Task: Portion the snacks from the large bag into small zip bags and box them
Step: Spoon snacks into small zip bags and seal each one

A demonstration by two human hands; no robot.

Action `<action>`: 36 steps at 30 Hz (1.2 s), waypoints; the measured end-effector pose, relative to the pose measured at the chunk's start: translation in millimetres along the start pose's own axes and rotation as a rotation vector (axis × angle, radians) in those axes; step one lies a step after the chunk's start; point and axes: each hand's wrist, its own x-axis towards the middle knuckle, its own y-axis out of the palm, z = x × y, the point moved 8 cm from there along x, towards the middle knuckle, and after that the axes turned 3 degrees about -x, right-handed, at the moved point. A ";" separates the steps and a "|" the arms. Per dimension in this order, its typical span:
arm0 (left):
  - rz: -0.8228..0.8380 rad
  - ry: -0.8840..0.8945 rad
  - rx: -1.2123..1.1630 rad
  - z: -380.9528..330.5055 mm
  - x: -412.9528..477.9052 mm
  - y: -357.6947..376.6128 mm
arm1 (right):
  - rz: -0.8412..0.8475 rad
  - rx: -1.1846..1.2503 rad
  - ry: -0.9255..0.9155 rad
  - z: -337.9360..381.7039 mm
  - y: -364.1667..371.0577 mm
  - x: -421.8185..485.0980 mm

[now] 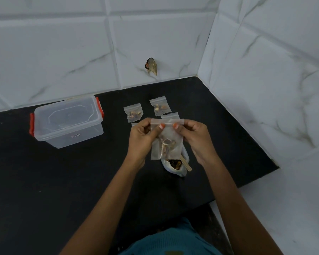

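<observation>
Clear zip bag (167, 142) between hands, left hand (142, 138), right hand (193, 139) pinching top strip

Dim, flat, bluish light; soft focus, wide-angle bending at the edges.

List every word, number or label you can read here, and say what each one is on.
No text here can be read.
Sticker on the front wall of the clear plastic box: dark marks, too small and blurred to read.
The held zip bag and the filled zip bags on the counter: no print shows.
</observation>
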 end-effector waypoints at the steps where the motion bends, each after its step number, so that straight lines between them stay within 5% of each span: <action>1: 0.008 -0.005 0.001 -0.2 -0.2 0.5 | -0.018 -0.011 -0.008 1.2 -1.5 0.3; 12: 0.071 0.028 0.044 -5.3 0.8 9.5 | -0.095 -0.206 -0.140 12.6 0.2 -1.6; 20: -0.039 0.048 0.063 -6.2 3.5 1.5 | -0.100 -0.042 -0.063 6.9 -6.8 -3.1; 27: -0.009 0.012 0.027 -1.1 1.6 8.1 | -0.152 -0.134 -0.088 7.7 -7.7 -0.1; 33: -0.042 0.036 0.060 -2.7 2.5 1.9 | 0.065 0.040 0.063 -1.6 5.3 -1.5; 36: -0.018 0.037 0.073 -1.6 2.7 4.4 | 0.044 -0.091 0.015 2.7 3.8 -1.5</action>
